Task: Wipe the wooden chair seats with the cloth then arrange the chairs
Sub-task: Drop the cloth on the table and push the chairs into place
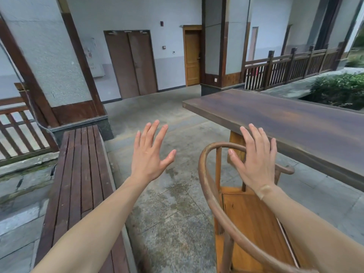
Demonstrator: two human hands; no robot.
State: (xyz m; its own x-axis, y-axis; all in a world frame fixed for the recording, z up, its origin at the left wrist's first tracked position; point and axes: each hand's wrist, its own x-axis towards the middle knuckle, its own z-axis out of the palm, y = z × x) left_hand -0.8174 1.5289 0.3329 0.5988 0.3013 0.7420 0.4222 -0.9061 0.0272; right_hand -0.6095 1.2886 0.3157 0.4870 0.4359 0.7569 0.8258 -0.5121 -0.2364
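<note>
A wooden chair [254,219] with a curved round back rail and an orange-brown seat stands at the lower right, beside the long table. My right hand [254,160] is raised over the chair with straight, spread fingers and holds nothing. My left hand [150,152] is raised over the stone floor to the left of the chair, fingers spread, also holding nothing. No cloth is in view.
A long dark wooden table [295,119] runs along the right. A slatted dark bench [78,186] lies on the left against a pillar. Stone floor [171,213] lies between them. Railings, doors and shrubs stand further back.
</note>
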